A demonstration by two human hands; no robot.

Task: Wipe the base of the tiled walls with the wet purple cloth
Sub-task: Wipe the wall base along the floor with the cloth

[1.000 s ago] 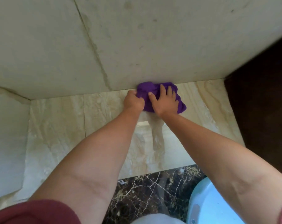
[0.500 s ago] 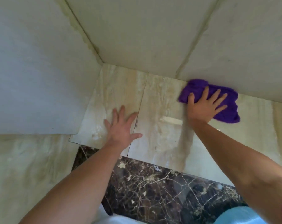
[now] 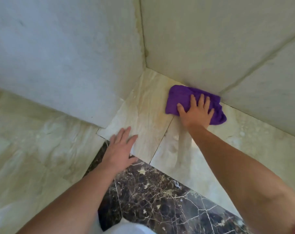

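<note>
Head view: the purple cloth (image 3: 185, 98) is pressed flat under the spread right hand (image 3: 196, 112), right of centre, its far edge pushed into the seam where the tiled wall (image 3: 210, 48) meets the floor (image 3: 146, 119), so the wall base is reached. The left hand (image 3: 120, 149), open and empty, is laid on the floor at lower centre, seemingly as a brace. Compared with half a second earlier, the cloth is seen nearer the wall corner
</note>
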